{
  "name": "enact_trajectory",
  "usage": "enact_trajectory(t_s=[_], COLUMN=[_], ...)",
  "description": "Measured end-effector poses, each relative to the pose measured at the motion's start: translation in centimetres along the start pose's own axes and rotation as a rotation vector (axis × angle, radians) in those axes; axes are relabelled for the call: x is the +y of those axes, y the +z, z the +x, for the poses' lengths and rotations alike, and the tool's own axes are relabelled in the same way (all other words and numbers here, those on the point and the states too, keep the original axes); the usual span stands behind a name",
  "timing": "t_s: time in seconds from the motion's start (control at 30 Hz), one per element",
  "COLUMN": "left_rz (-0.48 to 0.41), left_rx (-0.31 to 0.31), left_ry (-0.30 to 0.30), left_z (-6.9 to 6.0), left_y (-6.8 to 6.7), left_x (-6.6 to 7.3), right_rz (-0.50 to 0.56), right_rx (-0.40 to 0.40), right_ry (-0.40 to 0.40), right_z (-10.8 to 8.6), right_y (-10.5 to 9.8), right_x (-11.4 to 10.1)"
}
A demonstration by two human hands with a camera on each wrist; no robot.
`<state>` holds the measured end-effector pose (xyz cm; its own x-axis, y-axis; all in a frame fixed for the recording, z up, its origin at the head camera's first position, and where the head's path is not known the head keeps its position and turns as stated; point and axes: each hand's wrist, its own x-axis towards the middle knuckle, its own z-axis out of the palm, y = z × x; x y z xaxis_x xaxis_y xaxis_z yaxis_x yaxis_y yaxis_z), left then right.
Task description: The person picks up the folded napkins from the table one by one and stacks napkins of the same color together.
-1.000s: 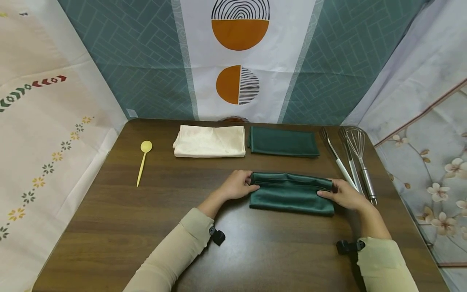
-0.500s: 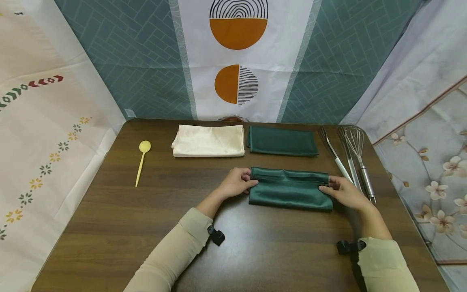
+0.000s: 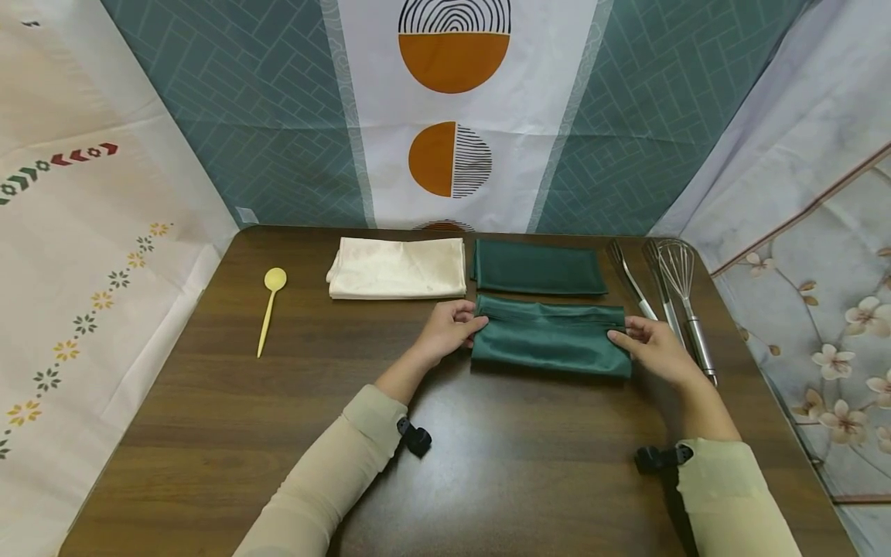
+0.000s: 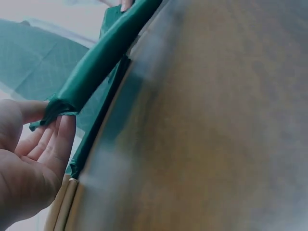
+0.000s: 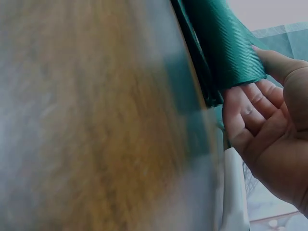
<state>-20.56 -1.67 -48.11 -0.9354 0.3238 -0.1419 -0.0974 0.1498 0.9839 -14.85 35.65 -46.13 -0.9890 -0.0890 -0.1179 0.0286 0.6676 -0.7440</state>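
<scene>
A folded, shiny green cloth is held between both hands in the head view, a little off the table. My left hand pinches its left end, thumb on top and fingers underneath. At the right end my right hand pinches it the same way. The left wrist view has the left hand gripping the end of the green cloth, with its layers showing. In the right wrist view the right hand grips the other end of the cloth. Fingertips beneath are partly hidden.
Behind the held cloth lies another folded green cloth, with a folded cream cloth to its left. A yellow spoon lies farther left. A whisk and other metal utensils lie at the table's right side.
Both hands have carried the green cloth away from the person, closer to the folded green cloth at the back. Their pinch at each end stays the same.
</scene>
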Motion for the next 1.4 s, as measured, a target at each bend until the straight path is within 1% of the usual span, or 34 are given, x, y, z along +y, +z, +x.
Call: enact_trajectory(t_s=[0.1,0.2,0.37,0.53,0.83,1.1,1.27,1.4], left_rz=[-0.026,-0.049,-0.059,-0.031,0.018,0.065,0.121,0.137], left_rx=[0.009,0.019,0.041,0.064,0.071,0.086,0.114,0.125], left_ry=[-0.003,-0.020,-0.038,-0.029,-0.038,-0.064,-0.056,-0.061], left_z=[0.4,0.9,2.0,3.2,5.1,6.6,7.6,8.3], left_y=[-0.2,-0.4,-0.9,-1.2,-1.3,-1.4,-1.6,-1.5], left_x=[0.3,0.7,1.0,1.3,2.2,2.8,3.3,3.5], right_rz=[0.024,0.034,0.027,0.028,0.076,0.157,0.182,0.198], right_rx=[0.024,0.075,0.136,0.172,0.202,0.179,0.214,0.235], right_ry=[0.008,0.006,0.004,0.008,0.052,0.105,0.093,0.099], right_z=[0.4,1.1,2.4,3.6,5.1,6.8,8.0,8.7], right_y=[-0.1,-0.1,-0.1,-0.2,-0.5,-0.8,-0.9,-1.1], right_x=[-0.3,-0.5,-0.7,-0.8,-1.0,-1.1,-1.2,-0.9])
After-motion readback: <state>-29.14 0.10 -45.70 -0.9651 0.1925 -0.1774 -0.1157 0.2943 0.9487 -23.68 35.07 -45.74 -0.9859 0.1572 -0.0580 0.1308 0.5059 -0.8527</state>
